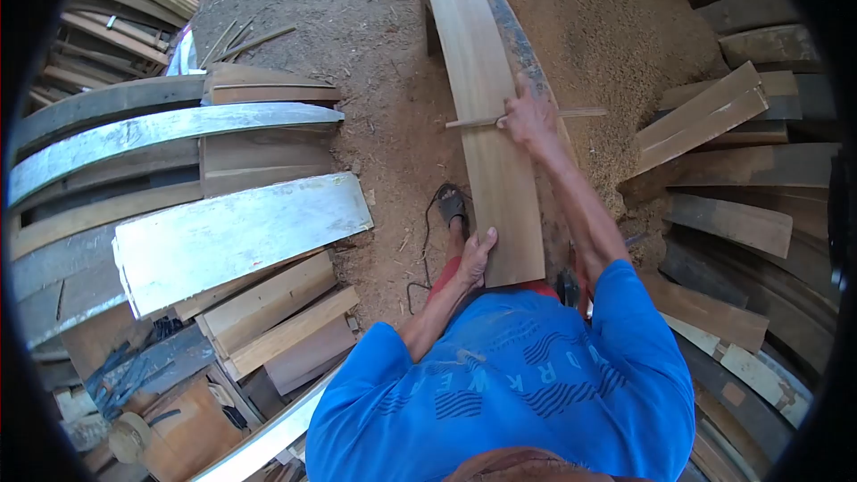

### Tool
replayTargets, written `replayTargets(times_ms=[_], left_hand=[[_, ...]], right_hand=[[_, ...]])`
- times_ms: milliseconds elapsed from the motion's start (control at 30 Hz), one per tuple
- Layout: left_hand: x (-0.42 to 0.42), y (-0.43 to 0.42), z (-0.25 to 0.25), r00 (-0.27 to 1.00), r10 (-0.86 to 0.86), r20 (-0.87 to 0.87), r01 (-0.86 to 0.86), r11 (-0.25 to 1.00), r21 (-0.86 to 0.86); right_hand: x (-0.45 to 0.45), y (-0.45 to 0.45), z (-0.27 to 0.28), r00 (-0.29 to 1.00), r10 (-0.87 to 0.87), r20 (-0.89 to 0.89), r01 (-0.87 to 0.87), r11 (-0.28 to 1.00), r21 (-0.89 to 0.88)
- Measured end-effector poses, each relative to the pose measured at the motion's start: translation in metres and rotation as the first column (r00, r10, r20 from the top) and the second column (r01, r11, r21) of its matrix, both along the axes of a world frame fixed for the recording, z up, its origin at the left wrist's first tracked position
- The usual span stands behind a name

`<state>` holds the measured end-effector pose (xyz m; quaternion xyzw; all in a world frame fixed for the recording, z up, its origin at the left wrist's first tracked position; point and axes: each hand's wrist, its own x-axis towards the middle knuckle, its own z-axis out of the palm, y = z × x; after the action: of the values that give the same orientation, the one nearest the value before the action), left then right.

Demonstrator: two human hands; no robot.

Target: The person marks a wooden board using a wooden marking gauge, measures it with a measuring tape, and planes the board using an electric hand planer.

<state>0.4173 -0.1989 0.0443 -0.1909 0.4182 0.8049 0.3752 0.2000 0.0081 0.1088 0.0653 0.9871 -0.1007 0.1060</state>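
A long pale wooden board (495, 152) runs away from my body, its near end at my waist. My left hand (476, 259) is closed on the board's left edge close to that end, thumb on top, with the other fingers mostly hidden. Farther along, my right hand (533, 116) is closed round a thin wooden stick (473, 122). The stick lies across the board and sticks out past both of its edges. Beneath the board, a narrow worn workbench (527, 49) shows along the right side.
Stacked planks, including a whitish board (245, 232), stand on the left. More boards (701, 116) are piled on the right. Sawdust (625, 27) covers the ground. A dark cord (426, 236) lies by my sandalled foot (451, 205).
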Motion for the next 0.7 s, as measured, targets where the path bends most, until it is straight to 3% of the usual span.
replayTargets(times_ms=[100,133,233,333,433,467,567,600,700], left_hand=[[-0.025,-0.006,0.045,0.99,0.128,0.065,-0.138,0.971,0.194],[-0.038,-0.005,0.1,0.996,0.092,0.018,-0.091,0.916,0.39],[-0.055,-0.001,0.151,0.992,0.121,-0.03,-0.101,0.92,0.38],[-0.068,0.012,0.195,0.981,0.192,0.028,-0.183,0.868,0.461],[-0.076,0.024,0.191,0.98,0.198,-0.038,-0.131,0.768,0.626],[-0.078,0.029,0.183,0.98,0.197,-0.009,-0.131,0.683,0.719],[-0.074,0.027,0.166,0.993,0.102,-0.065,-0.021,0.677,0.735],[-0.071,0.032,0.192,0.985,0.156,-0.073,-0.093,0.837,0.54],[-0.072,0.035,0.192,0.991,0.135,0.018,-0.12,0.802,0.585]], right_hand=[[-0.014,0.002,0.062,1.0,0.023,0.0,-0.023,0.999,0.03],[-0.01,-0.002,0.097,0.999,0.027,0.031,-0.027,0.999,0.027],[0.018,-0.012,0.175,0.998,0.06,0.01,-0.06,0.998,0.028],[0.05,-0.021,0.224,0.994,0.106,-0.001,-0.106,0.993,0.056],[0.099,-0.03,0.262,0.995,0.096,-0.019,-0.094,0.992,0.089],[0.118,-0.032,0.272,0.995,0.097,-0.037,-0.093,0.991,0.1],[0.167,-0.033,0.288,0.994,0.104,-0.026,-0.101,0.989,0.106],[0.179,-0.032,0.29,0.994,0.108,-0.012,-0.106,0.989,0.104],[0.205,-0.03,0.273,0.986,0.114,-0.122,-0.097,0.986,0.137]])
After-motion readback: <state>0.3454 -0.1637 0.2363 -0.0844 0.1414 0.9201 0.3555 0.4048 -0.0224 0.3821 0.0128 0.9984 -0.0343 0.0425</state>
